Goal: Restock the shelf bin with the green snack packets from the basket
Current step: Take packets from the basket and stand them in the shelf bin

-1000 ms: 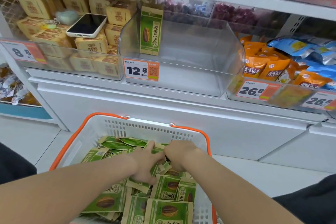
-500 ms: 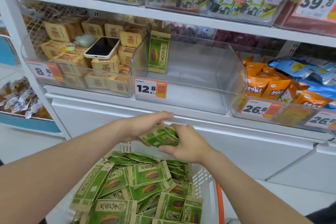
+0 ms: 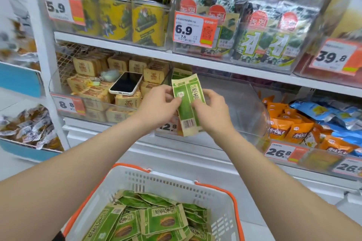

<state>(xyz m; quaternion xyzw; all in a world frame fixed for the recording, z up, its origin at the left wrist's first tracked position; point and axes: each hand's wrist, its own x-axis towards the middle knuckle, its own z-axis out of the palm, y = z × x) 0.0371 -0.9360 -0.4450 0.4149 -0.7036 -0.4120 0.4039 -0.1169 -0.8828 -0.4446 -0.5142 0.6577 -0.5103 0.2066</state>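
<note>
Supermarket shelves rise ahead, where the clear shelf bin (image 3: pixel 244 107) holds one upright packet (image 3: pixel 179 74), the left hand (image 3: pixel 158 107) and right hand (image 3: pixel 213 111) together pinch a small bunch of green snack packets (image 3: pixel 188 107) before it, and the basket (image 3: pixel 172 180) lies heaped, so restocking looks barely begun.

Two hands (image 3: pixel 159 106) (image 3: pixel 214 112), one basket (image 3: pixel 172 181), one phone (image 3: pixel 126 83)

One head-worn wide-angle view, forward and slightly down, close to the shelf bin (image 3: pixel 244 107), basket (image 3: pixel 168 181) below.
</note>
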